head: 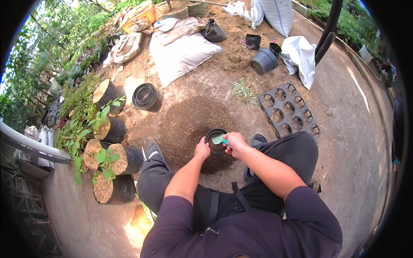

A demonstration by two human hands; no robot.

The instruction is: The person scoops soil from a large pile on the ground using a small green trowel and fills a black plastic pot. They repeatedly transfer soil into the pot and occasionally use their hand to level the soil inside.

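Note:
A round black plastic plant pot (215, 132) stands between my feet on soil-covered ground. My left hand (202, 149) grips its left rim. In my right hand (235, 144) is a green hand trowel (218, 139), its blade inside the pot opening. Dark material shows low in the pot, but the blade hides part of it. A patch of loose dark soil (190, 119) spreads around and beyond the pot.
Stacked black pots (146, 96) stand ahead to the left, near several filled black grow bags (124, 190). A black pot tray (288, 109) lies to the right, beside a spider plant (243, 92). Farther off are a white sack (184, 54) and a tipped grey pot (264, 60).

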